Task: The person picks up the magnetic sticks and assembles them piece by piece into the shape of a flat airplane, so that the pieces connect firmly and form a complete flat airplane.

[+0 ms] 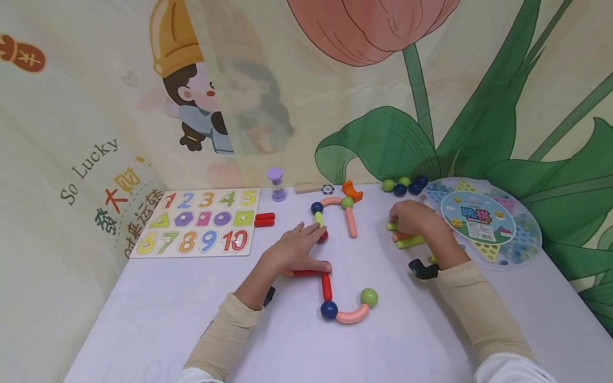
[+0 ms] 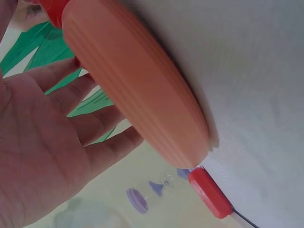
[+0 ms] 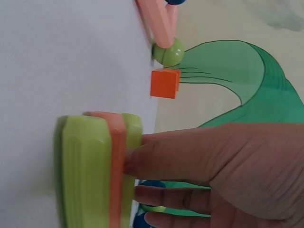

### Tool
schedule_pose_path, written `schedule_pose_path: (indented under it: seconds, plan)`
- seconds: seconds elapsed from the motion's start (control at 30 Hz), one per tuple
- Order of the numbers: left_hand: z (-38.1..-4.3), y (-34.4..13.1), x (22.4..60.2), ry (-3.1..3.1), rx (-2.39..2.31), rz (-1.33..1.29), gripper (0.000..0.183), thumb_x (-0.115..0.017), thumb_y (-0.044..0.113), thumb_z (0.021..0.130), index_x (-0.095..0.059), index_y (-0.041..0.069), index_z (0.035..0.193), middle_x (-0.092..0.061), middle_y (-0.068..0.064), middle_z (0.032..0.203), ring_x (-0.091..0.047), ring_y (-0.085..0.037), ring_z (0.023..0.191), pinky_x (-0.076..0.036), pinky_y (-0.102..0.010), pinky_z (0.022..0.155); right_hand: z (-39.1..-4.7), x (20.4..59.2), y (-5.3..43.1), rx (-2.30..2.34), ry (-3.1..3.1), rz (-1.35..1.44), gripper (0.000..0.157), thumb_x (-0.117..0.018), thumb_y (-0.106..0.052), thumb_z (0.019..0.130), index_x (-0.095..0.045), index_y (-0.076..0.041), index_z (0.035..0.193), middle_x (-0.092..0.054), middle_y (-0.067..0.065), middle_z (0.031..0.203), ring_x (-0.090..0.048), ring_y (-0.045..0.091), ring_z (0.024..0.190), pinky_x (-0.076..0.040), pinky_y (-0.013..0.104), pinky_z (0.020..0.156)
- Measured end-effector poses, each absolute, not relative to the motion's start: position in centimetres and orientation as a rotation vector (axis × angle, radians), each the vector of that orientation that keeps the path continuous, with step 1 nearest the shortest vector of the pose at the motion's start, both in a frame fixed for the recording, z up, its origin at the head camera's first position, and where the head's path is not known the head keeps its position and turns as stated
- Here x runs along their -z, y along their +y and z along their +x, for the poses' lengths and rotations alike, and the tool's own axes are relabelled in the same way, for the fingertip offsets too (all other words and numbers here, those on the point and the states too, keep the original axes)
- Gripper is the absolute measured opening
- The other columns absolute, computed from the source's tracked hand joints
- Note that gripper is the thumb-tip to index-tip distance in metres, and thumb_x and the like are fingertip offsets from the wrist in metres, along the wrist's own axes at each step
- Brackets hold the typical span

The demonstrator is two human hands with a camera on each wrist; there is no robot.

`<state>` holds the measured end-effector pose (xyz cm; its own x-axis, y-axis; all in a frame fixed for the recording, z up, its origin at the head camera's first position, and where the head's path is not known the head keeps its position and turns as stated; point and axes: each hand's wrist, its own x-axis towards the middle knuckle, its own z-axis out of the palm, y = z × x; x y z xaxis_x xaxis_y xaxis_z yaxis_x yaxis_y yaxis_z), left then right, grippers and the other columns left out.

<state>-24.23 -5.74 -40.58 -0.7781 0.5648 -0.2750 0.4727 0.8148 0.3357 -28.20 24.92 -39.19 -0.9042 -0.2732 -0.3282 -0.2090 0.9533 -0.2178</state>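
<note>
My left hand (image 1: 299, 250) lies over the middle of a ball-and-stick shape, fingers spread. Its thumb rests by a red stick (image 1: 326, 287), its fingertips near a red ball (image 1: 322, 236). A curved pink stick (image 2: 137, 85) sits beside these fingers in the left wrist view. Below, the shape runs to a navy ball (image 1: 329, 309), another curved pink stick (image 1: 353, 316) and a green ball (image 1: 369, 297). On the right, my right hand (image 1: 416, 219) pinches the far green stick (image 3: 130, 123) between thumb and finger. A pink stick (image 3: 116, 156) and a wider green stick (image 3: 85, 166) lie alongside.
A number puzzle board (image 1: 193, 223) lies at left, with two red sticks (image 1: 265, 219) beside it. Behind stand a purple sand timer (image 1: 277, 186) and an orange block (image 1: 351, 191). Several green and navy balls (image 1: 404, 182) sit near a round board game (image 1: 479, 218) at right.
</note>
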Motion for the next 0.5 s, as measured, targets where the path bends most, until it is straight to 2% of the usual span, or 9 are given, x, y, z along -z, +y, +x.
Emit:
schedule_pose_path:
  seconds: [0.17,0.23,0.4,0.5]
  plan:
    - [-24.2,-5.7,40.6,2.630,-0.352,0.740,0.100,-0.061,0.070,0.064,-0.022,0.025,0.144,-0.021,0.000,0.148,-0.011,-0.032,0.134,-0.017,-0.052,0.102,-28.3,40.3,24.0,0.129,2.938,-0.503,0.015,-0.065,-0.010,0.079,-0.065,-0.006,0.094,-0.060,0.004,0.080,-0.051,0.022,0.071,-0.046,0.037,0.068]
    - [-24.2,-5.7,40.6,2.627,-0.353,0.718,0.102,-0.061,0.071,0.063,-0.021,0.025,0.145,-0.021,-0.001,0.148,-0.010,-0.032,0.134,-0.017,-0.052,0.103,-27.9,40.5,23.4,0.202,3.043,-0.511,0.019,-0.065,-0.011,0.080,-0.063,-0.005,0.097,-0.060,0.004,0.079,-0.051,0.021,0.069,-0.047,0.035,0.064]
    - [-24.1,-5.6,40.6,2.619,-0.350,0.718,0.103,-0.060,0.072,0.062,-0.020,0.024,0.145,-0.020,-0.001,0.148,-0.010,-0.031,0.134,-0.016,-0.052,0.103,-25.5,40.5,21.3,0.975,2.917,-0.358,0.037,-0.061,-0.014,0.084,-0.049,-0.009,0.118,-0.059,0.007,0.087,-0.054,0.021,0.071,-0.049,0.033,0.062]
    - [-24.1,-5.6,40.5,2.626,-0.337,0.726,0.104,-0.060,0.072,0.062,-0.020,0.024,0.145,-0.020,-0.001,0.148,-0.010,-0.032,0.134,-0.016,-0.052,0.103,-23.9,41.0,20.1,1.282,2.632,-0.247,0.040,-0.063,-0.017,0.084,-0.047,-0.011,0.121,-0.059,0.008,0.086,-0.056,0.023,0.070,-0.050,0.033,0.063]
